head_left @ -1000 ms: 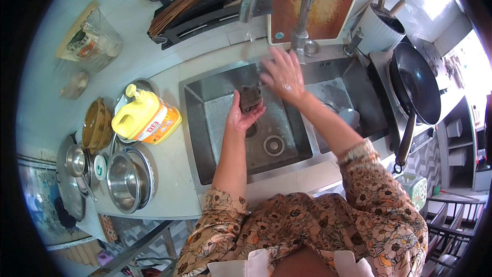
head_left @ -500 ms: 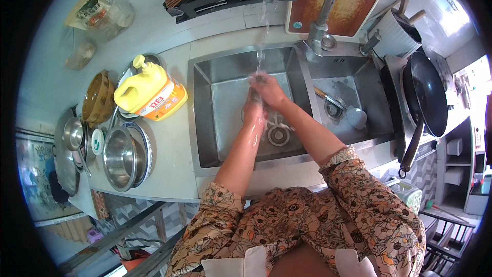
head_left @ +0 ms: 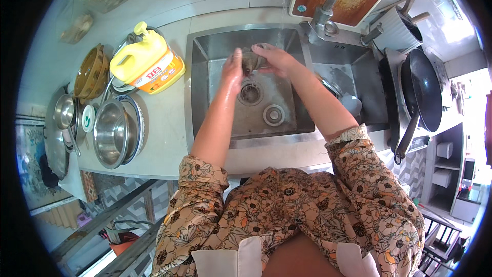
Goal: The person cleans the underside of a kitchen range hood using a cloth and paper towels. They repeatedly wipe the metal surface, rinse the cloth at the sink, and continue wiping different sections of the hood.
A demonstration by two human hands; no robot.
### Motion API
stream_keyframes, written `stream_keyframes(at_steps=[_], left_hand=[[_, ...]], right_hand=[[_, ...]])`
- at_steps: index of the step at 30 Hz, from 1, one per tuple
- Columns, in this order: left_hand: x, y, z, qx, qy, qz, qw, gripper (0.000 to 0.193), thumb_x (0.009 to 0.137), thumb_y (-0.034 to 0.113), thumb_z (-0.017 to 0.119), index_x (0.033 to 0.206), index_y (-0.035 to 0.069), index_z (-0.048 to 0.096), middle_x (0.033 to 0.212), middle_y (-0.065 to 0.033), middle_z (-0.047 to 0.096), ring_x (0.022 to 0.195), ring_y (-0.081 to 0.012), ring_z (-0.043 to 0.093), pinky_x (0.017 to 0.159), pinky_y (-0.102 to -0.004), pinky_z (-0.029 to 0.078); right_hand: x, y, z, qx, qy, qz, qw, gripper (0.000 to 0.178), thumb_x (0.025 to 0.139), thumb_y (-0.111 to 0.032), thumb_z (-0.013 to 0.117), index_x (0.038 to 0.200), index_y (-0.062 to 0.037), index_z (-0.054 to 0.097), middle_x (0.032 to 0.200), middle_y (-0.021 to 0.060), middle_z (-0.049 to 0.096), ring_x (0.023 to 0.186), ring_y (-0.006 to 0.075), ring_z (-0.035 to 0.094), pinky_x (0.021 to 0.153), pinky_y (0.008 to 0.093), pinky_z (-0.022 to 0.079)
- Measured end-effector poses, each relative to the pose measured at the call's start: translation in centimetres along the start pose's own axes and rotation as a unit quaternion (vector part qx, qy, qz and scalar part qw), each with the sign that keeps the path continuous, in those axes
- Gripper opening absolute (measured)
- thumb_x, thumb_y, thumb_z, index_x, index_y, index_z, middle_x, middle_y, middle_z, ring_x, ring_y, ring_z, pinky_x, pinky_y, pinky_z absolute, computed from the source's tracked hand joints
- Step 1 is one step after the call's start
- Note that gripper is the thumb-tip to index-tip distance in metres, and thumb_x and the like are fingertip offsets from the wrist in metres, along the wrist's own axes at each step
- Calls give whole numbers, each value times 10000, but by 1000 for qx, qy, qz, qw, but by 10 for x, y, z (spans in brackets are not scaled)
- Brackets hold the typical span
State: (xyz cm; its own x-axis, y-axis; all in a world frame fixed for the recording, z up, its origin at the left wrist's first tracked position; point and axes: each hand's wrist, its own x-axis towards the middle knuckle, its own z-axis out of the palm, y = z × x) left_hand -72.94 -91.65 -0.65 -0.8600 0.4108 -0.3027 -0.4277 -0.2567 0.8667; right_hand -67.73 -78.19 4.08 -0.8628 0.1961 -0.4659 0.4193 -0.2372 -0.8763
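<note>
Both my hands are over the left basin of the steel sink (head_left: pixel 202 79). Between them is a small, wet, grey-brown thing (head_left: pixel 249 62), limp like a cloth; its kind is not clear. My left hand (head_left: pixel 234 69) presses it from the left, thumb up. On the other side my right hand (head_left: pixel 277 59) grips its edge, fingers curled and partly hidden. A thin stream of water (head_left: pixel 282 28) falls from the tap (head_left: pixel 323 18) behind the right hand. Below the hands lie a dark round drain (head_left: pixel 249 94) and a round steel drain piece (head_left: pixel 274 115).
A yellow detergent jug (head_left: pixel 148 61) stands left of the sink, near steel bowls (head_left: pixel 111 133) and brown bowls (head_left: pixel 92 74). In the right basin sits a white rounded thing (head_left: pixel 351 103). A black wok (head_left: pixel 421 90) is at the right, its handle pointing toward me.
My hands have come out of the water stream and moved a little left, drawing apart around the grey-brown thing. The view has shifted slightly, and the drain area shows more.
</note>
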Motion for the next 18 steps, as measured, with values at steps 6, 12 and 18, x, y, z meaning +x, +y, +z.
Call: stream_keyframes(at_steps=[6,12,18], left_hand=[[-22,3,-39,-362,-28,-58,930,484,883,405,431,1152,4,456,1146,-110,514,1041,-242,508,903,-378,413],[-70,32,-30,-477,-231,-33,847,627,850,516,402,1249,33,390,1262,-160,420,1152,-365,408,905,-499,390],[-72,61,-57,-509,-245,10,825,653,851,558,338,1297,80,338,1304,-127,388,1204,-341,366,914,-541,336]], right_hand=[[-12,5,8,25,-48,-91,994,324,842,-301,543,1105,-112,533,969,-16,564,842,81,499,655,213,386],[-17,-39,46,-154,-141,-165,964,356,845,-261,524,1126,-41,518,964,29,571,801,115,541,583,220,454],[6,-75,83,-497,110,-446,736,343,849,-266,492,1098,-34,538,1036,138,586,876,245,588,739,334,472]])
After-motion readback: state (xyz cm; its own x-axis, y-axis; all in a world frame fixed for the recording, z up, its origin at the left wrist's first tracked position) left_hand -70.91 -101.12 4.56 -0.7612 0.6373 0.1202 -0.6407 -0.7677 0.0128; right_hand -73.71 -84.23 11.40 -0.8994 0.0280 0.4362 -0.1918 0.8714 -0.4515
